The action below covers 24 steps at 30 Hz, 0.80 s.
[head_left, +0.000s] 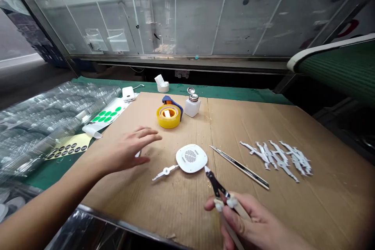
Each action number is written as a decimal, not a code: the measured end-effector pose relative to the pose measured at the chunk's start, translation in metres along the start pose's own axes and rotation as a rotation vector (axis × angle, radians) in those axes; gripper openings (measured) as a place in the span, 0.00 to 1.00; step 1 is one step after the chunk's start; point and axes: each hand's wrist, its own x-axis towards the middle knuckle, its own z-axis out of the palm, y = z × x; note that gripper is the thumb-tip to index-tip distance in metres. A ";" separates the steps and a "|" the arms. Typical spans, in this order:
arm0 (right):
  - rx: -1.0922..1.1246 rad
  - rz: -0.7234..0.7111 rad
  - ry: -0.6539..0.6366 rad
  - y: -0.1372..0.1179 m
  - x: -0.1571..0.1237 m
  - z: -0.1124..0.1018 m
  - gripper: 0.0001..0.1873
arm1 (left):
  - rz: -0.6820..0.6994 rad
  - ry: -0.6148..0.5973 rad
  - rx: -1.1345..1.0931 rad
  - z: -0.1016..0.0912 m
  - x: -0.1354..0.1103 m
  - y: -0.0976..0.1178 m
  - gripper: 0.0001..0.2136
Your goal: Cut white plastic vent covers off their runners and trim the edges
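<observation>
Cream-handled nippers [213, 183]: lower handle ends cut off below; pale tips at the white cover's lower right edge, contact hard to make out.
Right hand [249, 220]: fingers and thumb closed round the nippers' handles, some fingers hidden behind them; the wrist runs out of view.
White cover [190, 158]: flat on the cardboard [131, 211] between the 2 hands, round grille facing up.
White branched strip [166, 171]: meets the cover's left edge; I can't tell if they're joined.
Left hand [129, 148]: holding nothing that I can see, fingers loosely spread, thumb apart, left of the cover; a small whitish bit shows past the palm, mostly hidden.
Knife [240, 167]: lying aslant, right of the cover.
White branched pile [277, 158]: farther right, pieces overlapping, too tangled to count.
Yellow tape roll [168, 116]: beyond the cover, partly hiding a blue tool [177, 105].
White bottle [192, 108]: just right of the tape, metal lid raised.
Wall sockets [181, 74]: at the back, in shadow, details lost.
</observation>
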 end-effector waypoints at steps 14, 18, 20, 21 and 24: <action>0.251 -0.327 0.026 -0.024 -0.016 -0.051 0.20 | 0.687 -0.057 0.123 0.007 0.118 0.050 0.27; 0.354 -0.459 -0.058 -0.033 -0.003 -0.061 0.15 | 0.132 0.285 -0.285 -0.012 0.103 0.037 0.34; 0.306 -0.471 -0.053 -0.035 0.007 -0.060 0.14 | -0.093 0.444 -0.446 -0.011 0.096 0.040 0.30; 0.262 -0.459 -0.055 -0.035 0.013 -0.058 0.14 | -0.133 0.480 -0.476 -0.007 0.092 0.046 0.29; 0.131 -0.405 -0.099 -0.031 0.025 -0.047 0.18 | -0.185 0.515 -0.599 0.013 0.086 0.071 0.30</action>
